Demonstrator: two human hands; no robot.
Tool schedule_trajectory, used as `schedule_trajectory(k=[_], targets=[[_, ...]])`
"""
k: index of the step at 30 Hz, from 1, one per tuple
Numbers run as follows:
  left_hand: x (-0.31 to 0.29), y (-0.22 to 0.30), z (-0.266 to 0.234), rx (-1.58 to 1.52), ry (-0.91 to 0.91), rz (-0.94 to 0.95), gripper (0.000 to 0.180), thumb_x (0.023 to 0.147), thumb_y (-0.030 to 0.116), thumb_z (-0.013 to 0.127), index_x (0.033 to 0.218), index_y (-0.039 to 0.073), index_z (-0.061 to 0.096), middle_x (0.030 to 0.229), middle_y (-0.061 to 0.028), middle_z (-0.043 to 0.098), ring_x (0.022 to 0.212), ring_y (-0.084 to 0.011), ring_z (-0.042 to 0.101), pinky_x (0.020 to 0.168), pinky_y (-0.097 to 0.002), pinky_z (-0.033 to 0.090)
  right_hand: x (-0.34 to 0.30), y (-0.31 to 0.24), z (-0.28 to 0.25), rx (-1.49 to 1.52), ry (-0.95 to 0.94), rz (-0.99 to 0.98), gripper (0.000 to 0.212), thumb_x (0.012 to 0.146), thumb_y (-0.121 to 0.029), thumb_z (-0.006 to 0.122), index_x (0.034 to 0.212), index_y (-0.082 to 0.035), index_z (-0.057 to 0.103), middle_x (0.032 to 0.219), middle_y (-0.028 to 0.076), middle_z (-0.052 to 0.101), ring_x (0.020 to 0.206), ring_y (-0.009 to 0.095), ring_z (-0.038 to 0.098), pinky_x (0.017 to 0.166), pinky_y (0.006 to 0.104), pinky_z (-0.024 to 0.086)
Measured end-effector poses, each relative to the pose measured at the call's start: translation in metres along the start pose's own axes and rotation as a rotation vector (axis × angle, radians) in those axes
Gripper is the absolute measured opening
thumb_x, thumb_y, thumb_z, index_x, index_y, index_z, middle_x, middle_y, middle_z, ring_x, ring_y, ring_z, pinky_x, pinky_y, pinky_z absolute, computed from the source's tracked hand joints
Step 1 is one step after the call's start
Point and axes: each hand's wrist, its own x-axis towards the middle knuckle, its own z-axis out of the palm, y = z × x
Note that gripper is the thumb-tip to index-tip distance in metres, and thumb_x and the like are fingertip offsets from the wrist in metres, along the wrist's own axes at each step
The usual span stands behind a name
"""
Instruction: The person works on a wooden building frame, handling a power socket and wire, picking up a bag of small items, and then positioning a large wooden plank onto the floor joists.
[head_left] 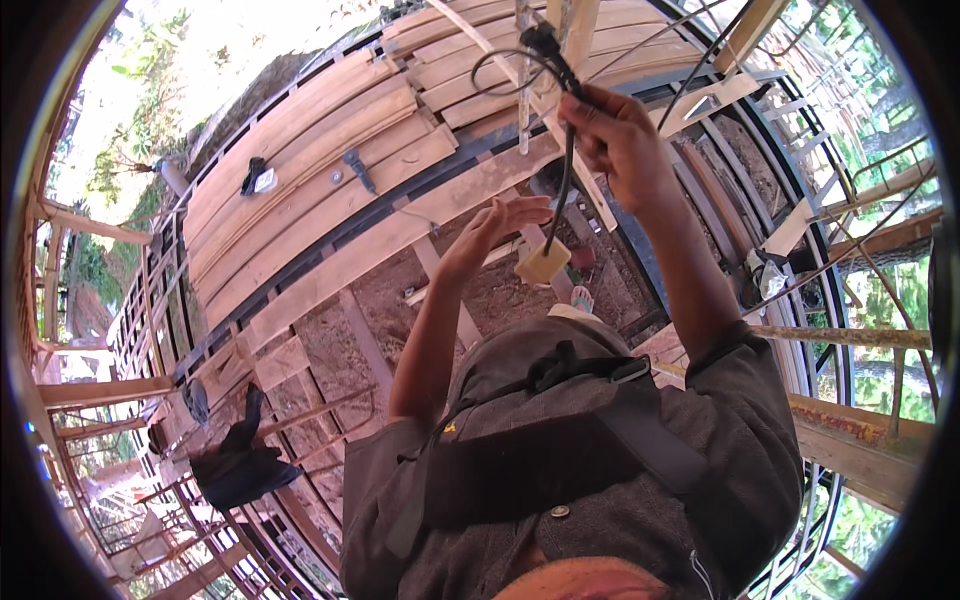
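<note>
sunlit wooden planks [320, 170] on a dark metal frame [450, 190], bare earth [400, 290] and trees [130, 120] beyond.

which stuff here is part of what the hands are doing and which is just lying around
In hand:
- right hand gripping a black cable
- pale wooden block hanging at the cable's lower end
- left hand, open, beside the block

Lying about:
- wooden planks
- dark tool on the planks
- black cloth on the frame

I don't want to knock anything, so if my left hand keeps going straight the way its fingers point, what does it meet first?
Probably the black cable hanging from your right hand. The left hand is open, fingers pointing toward it, with the pale block just below. Depth is hard to judge here.
</note>
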Motion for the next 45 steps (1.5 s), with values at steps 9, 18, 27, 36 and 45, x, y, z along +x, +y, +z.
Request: schedule_trajectory(k=[9,18,27,36,45], targets=[[-0.005,0.0,0.025,0.045,-0.095,0.086,0.084,0.083,0.062,0.059,0.135,-0.002,0.042,0.118,-0.0116,0.06,0.106,-0.0161,0.056,0.088,-0.0293,0.046,0.052,-0.003,-0.001,0.092,0.157,-0.07,0.024,0.09,-0.024,0.065,0.093,-0.001,0.066,0.056,-0.007,0.041,0.043,0.002,0.029,0.042,0.02,0.022],[-0.011,-0.006,0.021,-0.568,0.499,-0.008,0.072,0.092,0.067,0.033,0.111,0.003,0.06,0.084,-0.008,0.064,0.073,-0.0179,0.065,0.066,-0.0309,0.055,0.008,0.042,-0.017,-0.539,0.271,-0.275,0.02,0.09,-0.02,0.065,0.1,-0.004,0.067,0.054,-0.005,0.047,0.048,0.001,0.039,0.045,0.022,0.028],[-0.007,0.003,0.019,-0.602,0.636,0.024,0.071,0.093,0.066,0.033,0.111,0.003,0.059,0.084,-0.0062,0.062,0.074,-0.0187,0.064,0.066,-0.0315,0.054,-0.051,0.074,-0.009,-0.426,0.013,-0.03,0.013,0.092,-0.013,0.062,0.1,-0.002,0.062,0.062,-0.005,0.051,0.056,0.001,0.042,0.049,0.0204,0.031],[-0.009,0.041,0.028,-0.512,0.601,0.137,0.072,0.093,0.066,0.03,0.115,0.003,0.058,0.084,-0.0071,0.063,0.072,-0.0177,0.063,0.069,-0.0323,0.053,-0.062,0.072,0.004,-0.271,-0.034,-0.022,0.015,0.09,-0.008,0.063,0.103,-0.002,0.059,0.073,-0.002,0.058,0.061,0.002,0.047,0.054,0.0198,0.037],[-0.003,0.038,0.023,-0.427,0.652,0.135,0.069,0.096,0.062,0.028,0.115,0.003,0.059,0.087,-0.0061,0.064,0.079,-0.0149,0.063,0.069,-0.0308,0.053,-0.056,0.059,0.012,-0.943,-0.042,-0.517,0.024,0.078,-0.005,0.071,0.102,-0.006,0.068,0.073,0.005,0.061,0.06,0.017,0.059,0.053,0.0306,0.045]])
